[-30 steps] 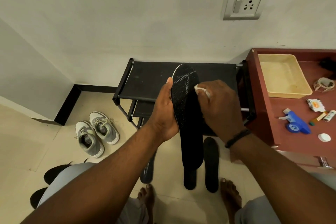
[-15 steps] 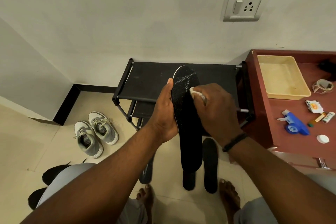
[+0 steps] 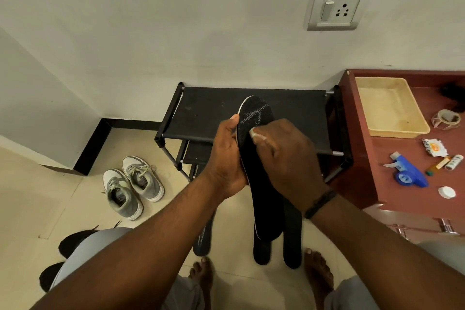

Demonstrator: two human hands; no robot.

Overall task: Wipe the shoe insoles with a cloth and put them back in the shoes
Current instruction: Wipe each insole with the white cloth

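Observation:
My left hand point(image 3: 226, 158) grips a long black insole point(image 3: 261, 184) by its left edge and holds it upright over the floor. My right hand point(image 3: 286, 161) is closed on a small white cloth point(image 3: 256, 134), pressed against the insole's upper face. Three more black insoles lie on the floor below: one at the left point(image 3: 202, 241), one in the middle point(image 3: 261, 251), one at the right point(image 3: 292, 241). A pair of grey and white sneakers point(image 3: 133, 184) stands on the floor to the left. Black shoes point(image 3: 73, 241) show partly behind my left leg.
A black shoe rack point(image 3: 214, 113) stands against the wall behind the insole. A red-brown table point(image 3: 402, 196) at the right holds a yellow tray point(image 3: 392, 108), a blue spray head point(image 3: 407, 173), a tape roll and small items. My bare feet are on the tiled floor.
My right hand with the cloth has slid a little left and down across the insole's upper part. The left hand keeps the same hold.

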